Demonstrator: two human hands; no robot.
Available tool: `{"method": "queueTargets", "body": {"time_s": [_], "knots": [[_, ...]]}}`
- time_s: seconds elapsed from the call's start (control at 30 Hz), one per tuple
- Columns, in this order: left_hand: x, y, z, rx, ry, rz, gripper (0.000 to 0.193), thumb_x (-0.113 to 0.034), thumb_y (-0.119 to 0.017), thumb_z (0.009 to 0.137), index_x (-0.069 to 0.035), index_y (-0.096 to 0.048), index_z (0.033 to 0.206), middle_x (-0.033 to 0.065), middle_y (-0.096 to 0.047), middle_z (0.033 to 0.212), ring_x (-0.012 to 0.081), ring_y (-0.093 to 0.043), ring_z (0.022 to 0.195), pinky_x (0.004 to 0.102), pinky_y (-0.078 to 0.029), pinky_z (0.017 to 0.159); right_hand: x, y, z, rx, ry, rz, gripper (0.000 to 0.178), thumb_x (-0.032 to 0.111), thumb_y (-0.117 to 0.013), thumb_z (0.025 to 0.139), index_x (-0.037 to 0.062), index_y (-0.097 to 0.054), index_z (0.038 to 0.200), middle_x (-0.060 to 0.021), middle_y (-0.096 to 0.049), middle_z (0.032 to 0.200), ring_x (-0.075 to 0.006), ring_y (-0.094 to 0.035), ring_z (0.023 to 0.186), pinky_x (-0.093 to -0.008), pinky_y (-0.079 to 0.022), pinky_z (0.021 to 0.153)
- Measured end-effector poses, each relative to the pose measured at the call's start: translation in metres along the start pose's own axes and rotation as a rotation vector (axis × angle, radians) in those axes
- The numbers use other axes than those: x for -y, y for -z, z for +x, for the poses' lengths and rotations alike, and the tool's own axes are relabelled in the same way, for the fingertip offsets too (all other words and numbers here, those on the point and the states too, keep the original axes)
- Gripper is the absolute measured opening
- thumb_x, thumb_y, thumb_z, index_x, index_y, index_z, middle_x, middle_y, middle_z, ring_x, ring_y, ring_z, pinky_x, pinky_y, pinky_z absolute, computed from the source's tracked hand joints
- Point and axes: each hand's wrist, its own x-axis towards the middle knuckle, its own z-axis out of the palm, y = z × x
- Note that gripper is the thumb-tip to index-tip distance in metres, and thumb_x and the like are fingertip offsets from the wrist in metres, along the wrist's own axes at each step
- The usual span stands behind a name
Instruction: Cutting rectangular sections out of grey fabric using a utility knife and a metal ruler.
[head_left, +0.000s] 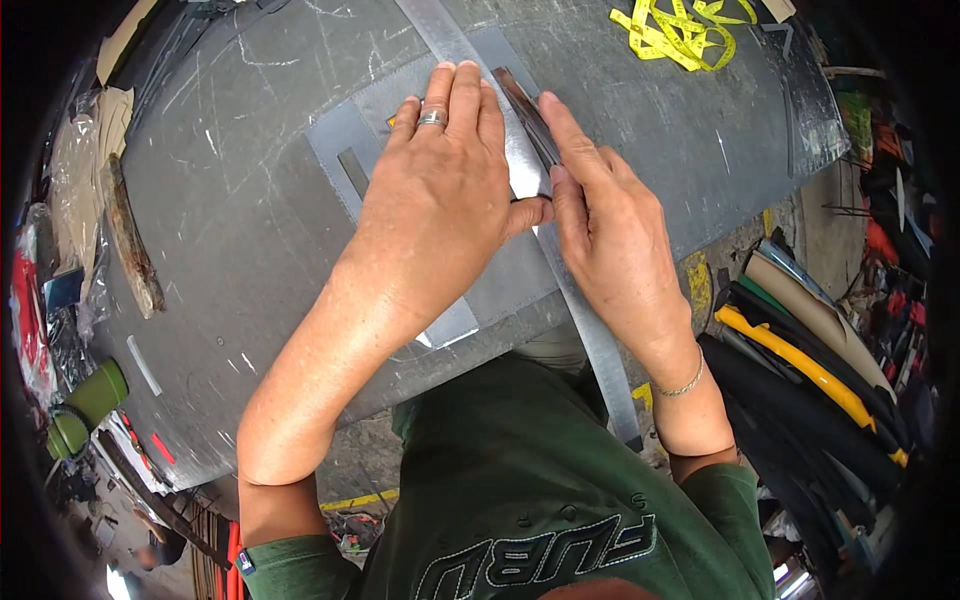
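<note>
My left hand (440, 160) lies flat with its fingers stretched out, pressing on a long metal straightedge (600, 345) and the grey sheet beneath. The straightedge runs slantwise past the table's near edge. Under it, the grey sheet (520, 290) has paler borders and a narrow slot near its left side. In my right hand (615, 220) is a dark, narrow metal blade (525, 110), held along the straightedge's right side with the index finger stretched over it. My palm hides its lower end, and I cannot tell whether it has a handle.
A yellow measuring tape (685, 30) lies loosely coiled at the far right of the scratched dark table (250, 230). A piece of wood (130, 235), clear plastic wrapping and a green roll (90, 405) are at the left. Several rolls of material (800, 360) stand at the right.
</note>
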Motion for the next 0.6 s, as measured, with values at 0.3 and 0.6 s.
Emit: {"method": "queueTargets", "body": {"time_s": [0.3, 0.6], "knots": [[0.000, 0.000, 0.001, -0.019, -0.010, 0.017, 0.095, -0.055, -0.074, 0.085, 0.016, -0.045, 0.142, 0.0317, -0.046, 0.150, 0.0430, -0.045, 0.144, 0.0490, -0.041, 0.118, -0.001, 0.003, 0.003, 0.031, 0.038, -0.016, 0.056, 0.002, -0.061, 0.096, 0.0090, -0.051, 0.151, -0.0207, -0.064, 0.091, -0.0415, -0.067, 0.081, -0.0498, -0.056, 0.073], [-0.002, 0.002, 0.003, 0.000, -0.019, 0.125, 0.094, -0.056, -0.073, 0.085, 0.016, -0.047, 0.140, 0.0305, -0.051, 0.146, 0.0393, -0.049, 0.142, 0.0430, -0.042, 0.117, 0.007, 0.011, 0.009, 0.067, 0.038, -0.077, 0.051, 0.000, -0.058, 0.098, 0.0099, -0.055, 0.148, -0.0224, -0.066, 0.094, -0.0425, -0.065, 0.086, -0.0470, -0.052, 0.079]]}}
